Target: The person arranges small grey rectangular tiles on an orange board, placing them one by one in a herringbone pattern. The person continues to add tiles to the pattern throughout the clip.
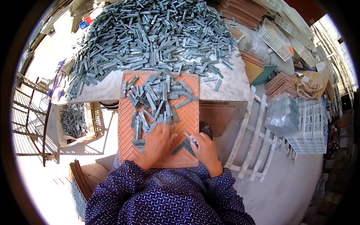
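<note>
An orange ridged tray (187, 112) lies in front of me, with several grey-blue rectangular tile strips (157, 99) scattered over it. My left hand (156, 144) presses flat on the tray's near part, fingers spread on strips. My right hand (204, 148) pinches a grey strip (189, 139) at the tray's lower right corner, next to a few strips (182, 147) set in a herringbone pattern. Both forearms wear dark blue patterned sleeves.
A big heap of the same grey strips (150, 33) covers the stone table (232, 80) behind the tray. A crate with strips (73, 120) stands at the left. White plastic baskets (309, 127), stacked orange trays (281, 84) and a white ladder-like frame (251, 138) lie at the right.
</note>
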The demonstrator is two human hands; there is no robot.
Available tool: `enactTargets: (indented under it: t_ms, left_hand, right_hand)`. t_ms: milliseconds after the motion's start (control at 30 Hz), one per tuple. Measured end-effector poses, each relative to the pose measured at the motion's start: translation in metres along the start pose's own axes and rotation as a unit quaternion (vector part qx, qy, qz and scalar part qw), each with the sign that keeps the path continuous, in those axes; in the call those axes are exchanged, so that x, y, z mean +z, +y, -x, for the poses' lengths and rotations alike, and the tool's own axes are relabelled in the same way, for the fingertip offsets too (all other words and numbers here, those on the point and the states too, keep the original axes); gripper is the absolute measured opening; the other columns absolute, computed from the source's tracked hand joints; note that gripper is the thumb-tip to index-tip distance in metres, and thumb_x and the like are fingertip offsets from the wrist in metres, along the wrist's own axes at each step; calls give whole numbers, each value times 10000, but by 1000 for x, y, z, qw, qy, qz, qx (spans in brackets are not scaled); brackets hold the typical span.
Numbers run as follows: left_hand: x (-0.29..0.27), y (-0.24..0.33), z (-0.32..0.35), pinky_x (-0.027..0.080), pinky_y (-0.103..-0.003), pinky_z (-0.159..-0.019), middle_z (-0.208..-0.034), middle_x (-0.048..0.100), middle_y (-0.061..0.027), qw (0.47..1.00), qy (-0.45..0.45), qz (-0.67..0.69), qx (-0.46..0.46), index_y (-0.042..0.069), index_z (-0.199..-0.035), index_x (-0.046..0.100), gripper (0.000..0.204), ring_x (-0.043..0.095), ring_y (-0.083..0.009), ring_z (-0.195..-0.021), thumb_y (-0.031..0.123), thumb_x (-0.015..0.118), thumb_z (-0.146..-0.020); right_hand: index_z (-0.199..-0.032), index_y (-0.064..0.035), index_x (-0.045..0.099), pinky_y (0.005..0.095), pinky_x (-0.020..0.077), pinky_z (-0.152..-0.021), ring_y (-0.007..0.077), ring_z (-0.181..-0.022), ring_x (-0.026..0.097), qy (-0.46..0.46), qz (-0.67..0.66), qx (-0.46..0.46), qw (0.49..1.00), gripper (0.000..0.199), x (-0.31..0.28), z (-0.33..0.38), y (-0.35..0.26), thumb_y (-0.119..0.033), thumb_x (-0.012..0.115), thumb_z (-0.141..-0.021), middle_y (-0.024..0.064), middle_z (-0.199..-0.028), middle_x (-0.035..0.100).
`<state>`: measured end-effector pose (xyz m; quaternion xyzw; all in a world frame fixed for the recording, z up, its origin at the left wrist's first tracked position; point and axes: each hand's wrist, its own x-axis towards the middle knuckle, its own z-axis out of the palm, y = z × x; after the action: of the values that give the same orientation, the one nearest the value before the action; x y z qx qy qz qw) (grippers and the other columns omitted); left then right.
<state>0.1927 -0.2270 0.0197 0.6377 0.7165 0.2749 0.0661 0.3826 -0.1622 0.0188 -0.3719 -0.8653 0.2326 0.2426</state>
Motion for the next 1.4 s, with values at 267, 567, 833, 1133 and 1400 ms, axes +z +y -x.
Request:
enactTargets:
  t_ms: [267, 567, 833, 1133, 1400]
  left_hand:
    - [8, -4, 0, 504, -365, -567, -828, 515, -96, 999, 28, -44, -7, 63, -877, 495, 212, 598, -264, -733, 177, 654, -795]
    - [13, -1, 8, 516, -390, -527, -833, 520, -110, 998, 9, -37, -42, 57, -880, 489, 161, 603, -286, -701, 149, 603, -813]
    - [1, -12, 26, 479, -445, -614, -833, 550, -170, 992, 36, 119, -13, 27, -909, 517, 170, 569, -376, -711, 5, 598, -761]
    - [0, 5, 43, 459, -430, -694, -842, 572, -157, 987, -45, 154, 19, 21, -900, 529, 191, 565, -359, -815, 13, 649, -752]
    - [2, 5, 45, 479, -437, -693, -864, 555, -166, 989, -27, 142, 41, 13, -968, 530, 219, 566, -355, -796, 36, 631, -775]
  right_hand:
    - [-946, -45, 609, 389, 504, -679, 315, -799, 621, 32, 18, 47, 998, 191, 4, 16, -10, -20, 664, -765, 123, -875, 613]
    - [-904, -43, 610, 393, 498, -682, 309, -798, 610, 68, 79, -5, 995, 167, 9, 17, -16, -25, 677, -752, 112, -856, 613]
    - [-848, -47, 587, 386, 490, -676, 305, -790, 596, 78, 60, 33, 995, 150, 10, 14, -11, -25, 683, -736, 111, -835, 594]
    - [-828, -56, 572, 389, 479, -666, 311, -784, 586, 51, 83, 30, 995, 143, 6, 5, -14, -30, 670, -727, 109, -819, 578]
    - [-862, -75, 598, 402, 480, -668, 301, -787, 590, 15, 40, 58, 997, 129, 2, 11, -5, -62, 662, -751, 102, -796, 568]
